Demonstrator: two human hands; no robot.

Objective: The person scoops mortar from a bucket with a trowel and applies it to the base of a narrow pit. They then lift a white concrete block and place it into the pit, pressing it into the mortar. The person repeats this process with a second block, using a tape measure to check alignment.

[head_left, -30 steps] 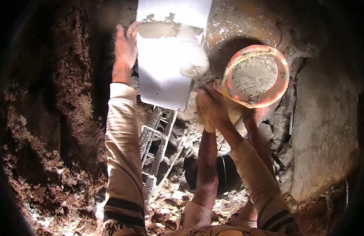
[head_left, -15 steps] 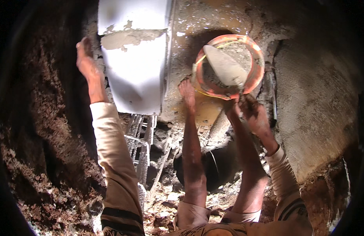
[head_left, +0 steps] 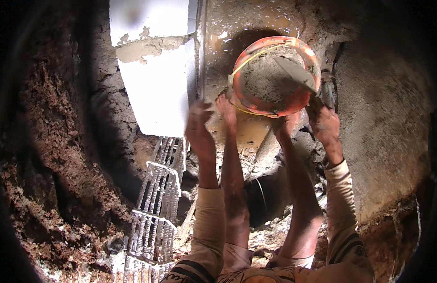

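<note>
My right hand (head_left: 325, 126) is closed round the handle of a pointed trowel (head_left: 295, 74), beside the right rim of an orange bucket (head_left: 297, 104). The trowel's blade reaches over the grey wet mortar (head_left: 263, 82) in the bucket. A yellow handle lies along the bucket's left side. To the left, my left hand (head_left: 199, 127) is raised near the lower right corner of a white block (head_left: 154, 89); it is slightly blurred, its fingers loosely bent and apart, with nothing seen in them. A band of mortar (head_left: 150, 50) joins this block to another white block (head_left: 150, 19) above.
My bare feet (head_left: 226, 111) stand by the near side of the bucket, in muddy water. A rebar cage (head_left: 154, 212) runs below the blocks. Rough earth (head_left: 53, 165) rises on the left, and a grey concrete slab (head_left: 378, 127) lies on the right. A dark round opening lies between my legs.
My left hand has moved right, from the block's left edge to its lower right corner. My right hand has moved right, and the trowel blade has swung toward the bucket's right rim.
</note>
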